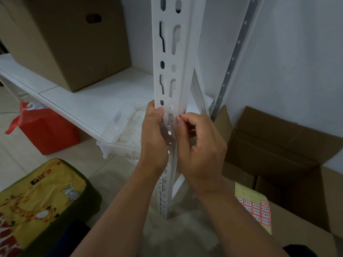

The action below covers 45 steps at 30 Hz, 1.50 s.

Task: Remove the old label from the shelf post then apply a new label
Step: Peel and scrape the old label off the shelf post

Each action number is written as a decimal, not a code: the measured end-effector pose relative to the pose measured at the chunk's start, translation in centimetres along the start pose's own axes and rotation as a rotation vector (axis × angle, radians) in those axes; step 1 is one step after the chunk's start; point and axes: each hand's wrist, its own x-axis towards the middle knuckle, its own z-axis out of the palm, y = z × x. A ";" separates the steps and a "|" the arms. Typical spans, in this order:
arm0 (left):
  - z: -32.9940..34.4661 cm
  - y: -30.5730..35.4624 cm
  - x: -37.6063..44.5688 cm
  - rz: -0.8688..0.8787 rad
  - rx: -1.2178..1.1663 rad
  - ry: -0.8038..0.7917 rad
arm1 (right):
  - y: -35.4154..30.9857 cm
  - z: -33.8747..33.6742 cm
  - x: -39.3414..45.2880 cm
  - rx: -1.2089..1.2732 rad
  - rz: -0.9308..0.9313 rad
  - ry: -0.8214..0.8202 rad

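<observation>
A white slotted shelf post (173,52) runs upright through the middle of the view. My left hand (155,138) wraps around its left side at mid height. My right hand (198,151) is against the post's right edge, thumb and fingertips pinched on a small red-and-white label (183,112) that sticks out above the fingers. Whether the label is stuck to the post or lifted off it I cannot tell. A sheet of red-and-white numbered labels (257,210) on yellow backing lies on a cardboard box at lower right.
A big cardboard box (74,43) stands on the white shelf (89,101). Under the shelf are a clear plastic tray (122,138) and a red bag (46,132). An open carton (278,145) sits at right, a yellow cushion (42,199) at lower left.
</observation>
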 end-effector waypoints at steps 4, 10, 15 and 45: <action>0.0 0.0 -0.1 0.005 0.009 -0.015 | -0.4 0.0 0.0 0.045 0.064 0.012; -0.3 -0.1 -0.1 0.012 0.028 -0.031 | -1.4 0.1 -0.2 0.025 0.100 0.049; -0.3 -0.2 0.0 -0.011 -0.020 -0.053 | -1.5 0.5 -0.2 -0.015 0.089 0.056; -0.7 0.2 -0.1 0.006 0.079 -0.043 | -0.9 -0.4 0.0 0.207 0.236 -0.158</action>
